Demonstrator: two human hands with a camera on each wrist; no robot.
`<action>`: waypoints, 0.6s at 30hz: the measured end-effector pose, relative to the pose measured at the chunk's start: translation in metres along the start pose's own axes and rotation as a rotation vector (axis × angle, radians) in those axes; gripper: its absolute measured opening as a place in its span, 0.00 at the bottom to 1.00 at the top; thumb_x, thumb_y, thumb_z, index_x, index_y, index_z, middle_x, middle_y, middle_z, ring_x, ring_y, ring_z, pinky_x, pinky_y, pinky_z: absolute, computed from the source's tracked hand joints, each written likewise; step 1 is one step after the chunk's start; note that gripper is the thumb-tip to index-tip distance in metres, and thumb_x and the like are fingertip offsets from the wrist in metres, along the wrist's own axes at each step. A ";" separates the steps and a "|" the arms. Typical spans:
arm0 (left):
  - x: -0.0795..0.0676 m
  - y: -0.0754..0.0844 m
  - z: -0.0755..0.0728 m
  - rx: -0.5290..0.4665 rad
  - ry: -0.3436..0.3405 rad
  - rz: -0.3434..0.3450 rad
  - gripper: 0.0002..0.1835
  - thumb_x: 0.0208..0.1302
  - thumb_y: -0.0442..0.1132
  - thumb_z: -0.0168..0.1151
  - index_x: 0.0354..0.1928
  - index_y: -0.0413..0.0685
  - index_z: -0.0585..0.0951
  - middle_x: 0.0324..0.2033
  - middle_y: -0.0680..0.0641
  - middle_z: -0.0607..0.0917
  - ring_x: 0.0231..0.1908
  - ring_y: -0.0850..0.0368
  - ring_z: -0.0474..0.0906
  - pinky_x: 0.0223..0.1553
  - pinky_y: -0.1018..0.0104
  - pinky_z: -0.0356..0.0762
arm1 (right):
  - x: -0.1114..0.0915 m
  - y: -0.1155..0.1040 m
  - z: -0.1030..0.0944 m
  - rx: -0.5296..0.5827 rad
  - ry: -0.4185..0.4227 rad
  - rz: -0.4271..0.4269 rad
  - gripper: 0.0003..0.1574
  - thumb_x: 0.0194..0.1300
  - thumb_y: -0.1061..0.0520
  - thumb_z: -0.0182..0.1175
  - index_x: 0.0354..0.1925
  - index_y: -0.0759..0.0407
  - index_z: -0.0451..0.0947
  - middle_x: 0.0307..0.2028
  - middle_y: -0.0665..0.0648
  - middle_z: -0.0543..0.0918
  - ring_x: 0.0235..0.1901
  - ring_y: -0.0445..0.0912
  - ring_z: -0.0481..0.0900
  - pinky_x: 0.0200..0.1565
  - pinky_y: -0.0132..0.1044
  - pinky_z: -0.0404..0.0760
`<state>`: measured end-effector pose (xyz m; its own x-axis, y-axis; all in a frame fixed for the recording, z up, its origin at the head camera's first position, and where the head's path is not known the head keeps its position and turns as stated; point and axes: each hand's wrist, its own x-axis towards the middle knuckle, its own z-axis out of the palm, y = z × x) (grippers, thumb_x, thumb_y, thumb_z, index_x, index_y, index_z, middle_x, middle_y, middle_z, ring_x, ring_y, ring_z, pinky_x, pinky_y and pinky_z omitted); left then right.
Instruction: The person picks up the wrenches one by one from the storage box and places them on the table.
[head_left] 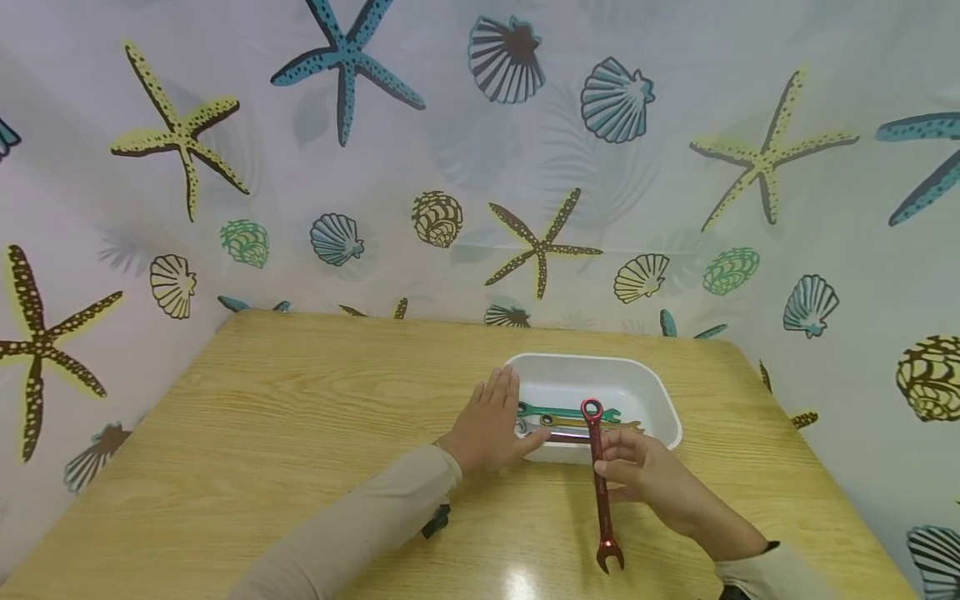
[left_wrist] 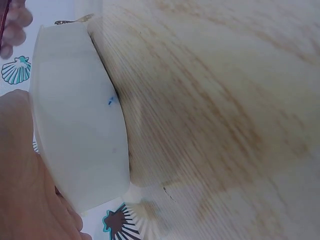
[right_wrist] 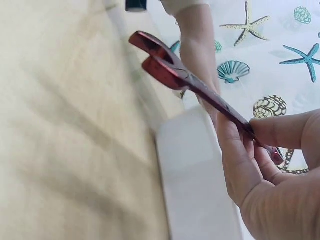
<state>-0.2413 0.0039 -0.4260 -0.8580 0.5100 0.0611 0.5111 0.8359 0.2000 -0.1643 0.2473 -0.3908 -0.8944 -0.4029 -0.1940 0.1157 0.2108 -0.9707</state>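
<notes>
A red combination wrench (head_left: 602,500) is pinched at its middle between the thumb and fingers of my right hand (head_left: 656,479). Its ring end points away over the near rim of a white tray (head_left: 600,371); the open end hangs toward me. In the right wrist view the wrench (right_wrist: 210,97) is clear of the table. My left hand (head_left: 486,427) rests against the tray's left side with fingers straight. Inside lie a green wrench (head_left: 558,411), a yellow wrench (head_left: 573,421) and other wrenches, partly hidden by the hands and near wall.
The tray stands on a wooden table (head_left: 315,400), toward its right side. A white curtain (head_left: 450,167) printed with starfish and shells hangs behind the table and along both sides.
</notes>
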 end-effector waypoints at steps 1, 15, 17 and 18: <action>0.000 0.000 0.000 -0.007 0.005 0.003 0.52 0.65 0.72 0.37 0.74 0.35 0.48 0.74 0.37 0.46 0.74 0.43 0.41 0.71 0.50 0.46 | -0.003 0.003 0.003 0.013 -0.015 0.005 0.21 0.68 0.60 0.56 0.52 0.72 0.64 0.41 0.56 0.73 0.42 0.45 0.76 0.45 0.47 0.82; -0.001 -0.001 -0.001 -0.020 0.011 0.017 0.52 0.65 0.71 0.37 0.73 0.33 0.47 0.74 0.36 0.46 0.74 0.42 0.41 0.71 0.49 0.46 | -0.019 0.036 0.041 0.107 -0.112 0.060 0.14 0.65 0.62 0.59 0.46 0.68 0.69 0.34 0.54 0.75 0.33 0.44 0.77 0.34 0.38 0.83; -0.001 0.000 -0.002 -0.026 0.011 0.019 0.52 0.65 0.71 0.37 0.73 0.33 0.48 0.74 0.36 0.47 0.74 0.41 0.41 0.71 0.48 0.46 | -0.019 0.037 0.044 0.106 -0.106 0.075 0.14 0.65 0.62 0.59 0.45 0.68 0.69 0.33 0.54 0.75 0.33 0.44 0.76 0.35 0.39 0.83; -0.001 0.000 -0.002 -0.029 0.012 0.020 0.52 0.65 0.71 0.38 0.73 0.33 0.48 0.74 0.36 0.47 0.73 0.41 0.42 0.71 0.48 0.47 | -0.019 0.038 0.046 0.106 -0.103 0.084 0.15 0.65 0.62 0.59 0.46 0.69 0.69 0.33 0.54 0.75 0.34 0.44 0.76 0.36 0.40 0.83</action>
<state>-0.2404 0.0027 -0.4238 -0.8483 0.5239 0.0767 0.5265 0.8194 0.2265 -0.1231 0.2221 -0.4304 -0.8316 -0.4778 -0.2832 0.2378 0.1546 -0.9589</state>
